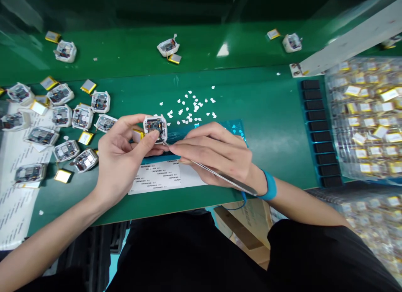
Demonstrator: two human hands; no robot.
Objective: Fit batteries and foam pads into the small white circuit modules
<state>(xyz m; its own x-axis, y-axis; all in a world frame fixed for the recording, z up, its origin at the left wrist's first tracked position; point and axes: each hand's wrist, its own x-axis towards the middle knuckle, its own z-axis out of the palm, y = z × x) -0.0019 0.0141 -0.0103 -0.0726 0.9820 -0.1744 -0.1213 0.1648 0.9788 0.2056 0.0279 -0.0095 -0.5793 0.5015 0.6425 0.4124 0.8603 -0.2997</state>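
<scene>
My left hand grips a small white device housing with its circuit board facing up, the thumb pressing on the lower part of the board. A yellow-edged battery cell shows between the fingers of that hand. In my right hand is a pair of metal tweezers, closed around by the fingers. The tips of the tweezers touch or nearly touch the lower right edge of the housing. Whether they pinch anything is too small to tell. Beneath both hands lie a blue film and a printed white sheet.
Several open housings with batteries crowd the left side. Small white stickers are scattered beyond my hands. A row of black blocks stands at right, beside clear trays of batteries. A white post slants at the upper right.
</scene>
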